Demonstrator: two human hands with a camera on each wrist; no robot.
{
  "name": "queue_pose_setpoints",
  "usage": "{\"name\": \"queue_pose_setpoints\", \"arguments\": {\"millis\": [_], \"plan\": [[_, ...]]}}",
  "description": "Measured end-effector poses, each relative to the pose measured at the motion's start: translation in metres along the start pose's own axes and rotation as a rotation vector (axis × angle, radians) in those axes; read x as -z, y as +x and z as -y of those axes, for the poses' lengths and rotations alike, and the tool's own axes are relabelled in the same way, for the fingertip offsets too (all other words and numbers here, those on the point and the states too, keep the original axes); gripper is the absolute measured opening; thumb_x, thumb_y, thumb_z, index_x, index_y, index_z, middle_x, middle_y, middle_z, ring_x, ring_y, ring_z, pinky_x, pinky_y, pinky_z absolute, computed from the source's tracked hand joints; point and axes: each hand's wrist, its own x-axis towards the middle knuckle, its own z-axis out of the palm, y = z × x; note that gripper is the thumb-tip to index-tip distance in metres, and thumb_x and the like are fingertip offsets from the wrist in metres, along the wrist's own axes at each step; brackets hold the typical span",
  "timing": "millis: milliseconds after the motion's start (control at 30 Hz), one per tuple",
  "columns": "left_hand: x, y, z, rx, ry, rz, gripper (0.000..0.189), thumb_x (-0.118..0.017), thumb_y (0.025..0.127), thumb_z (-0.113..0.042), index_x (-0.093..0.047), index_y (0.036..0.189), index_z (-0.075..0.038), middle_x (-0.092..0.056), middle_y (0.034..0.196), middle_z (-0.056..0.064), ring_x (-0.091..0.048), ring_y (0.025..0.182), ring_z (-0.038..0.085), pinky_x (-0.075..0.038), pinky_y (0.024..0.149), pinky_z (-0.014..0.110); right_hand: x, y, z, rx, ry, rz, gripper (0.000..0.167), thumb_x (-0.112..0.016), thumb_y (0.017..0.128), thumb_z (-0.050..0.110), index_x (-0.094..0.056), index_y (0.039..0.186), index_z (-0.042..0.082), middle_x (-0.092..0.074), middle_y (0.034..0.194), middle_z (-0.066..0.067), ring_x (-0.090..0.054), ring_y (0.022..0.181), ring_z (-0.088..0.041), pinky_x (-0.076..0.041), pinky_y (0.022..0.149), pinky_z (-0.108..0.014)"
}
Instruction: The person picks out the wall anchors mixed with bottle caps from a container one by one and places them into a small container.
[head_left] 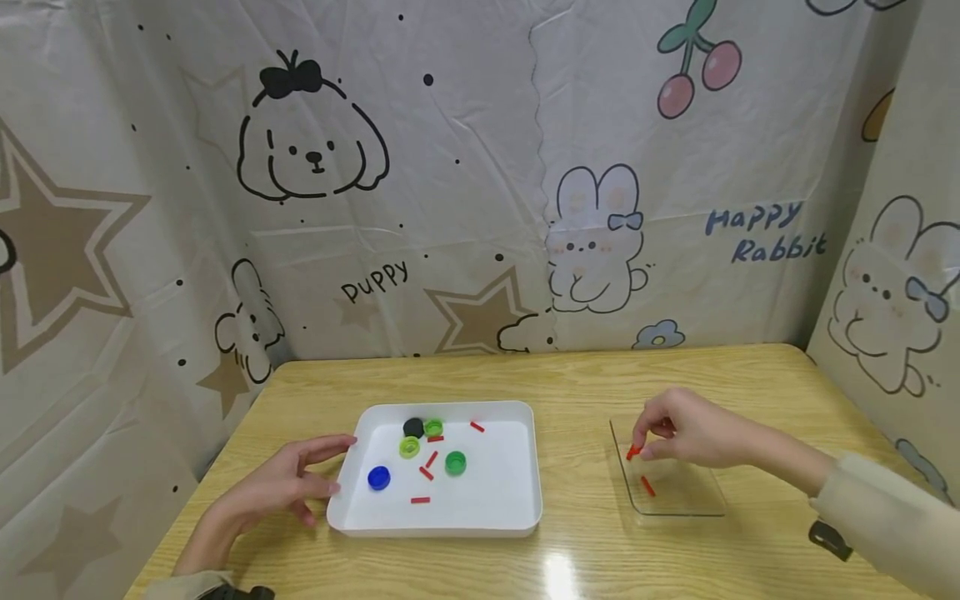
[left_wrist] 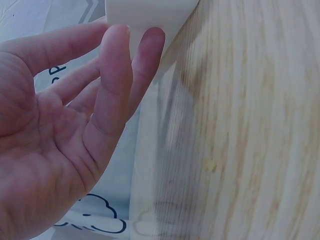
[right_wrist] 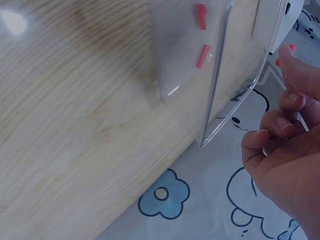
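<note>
My right hand (head_left: pixel 686 429) pinches a small red stick (head_left: pixel 633 452) between thumb and fingertips, above a clear plastic box (head_left: pixel 686 504). Another red stick (head_left: pixel 648 486) lies inside that box. The pinched piece shows partly behind the thumb in the right wrist view, near the box's rim (right_wrist: pixel 234 115). At the left, my left hand (head_left: pixel 277 483) touches the left side of a white tray (head_left: pixel 487 517), its fingers spread and loosely bent. In the left wrist view its fingertips (left_wrist: pixel 152 37) meet the tray's corner (left_wrist: pixel 150 15).
Inside the white tray lie several red sticks (head_left: pixel 420 500), a blue cap (head_left: pixel 378 477), a black cap (head_left: pixel 413 427), a dark green cap (head_left: pixel 455 462) and two lighter green caps (head_left: pixel 408 447). A printed cloth (head_left: pixel 465 208) hangs behind the wooden table (head_left: pixel 577 392).
</note>
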Motion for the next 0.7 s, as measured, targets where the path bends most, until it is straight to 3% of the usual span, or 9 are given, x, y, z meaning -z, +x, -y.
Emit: {"name": "queue_pose_setpoints", "arguments": {"millis": [700], "plan": [[0.002, -0.002, 0.001, -0.007, 0.01, 0.0, 0.077, -0.076, 0.095, -0.006, -0.037, 0.16, 0.003, -0.027, 0.166, 0.032, -0.068, 0.074, 0.034, -0.063, 0.057, 0.045, -0.002, -0.013, -0.018, -0.008, -0.03, -0.003, 0.015, -0.086, 0.087, 0.007, -0.076, 0.085, 0.018, -0.042, 0.067, 0.015, -0.039, 0.063, -0.003, -0.033, 0.056, -0.024]]}}
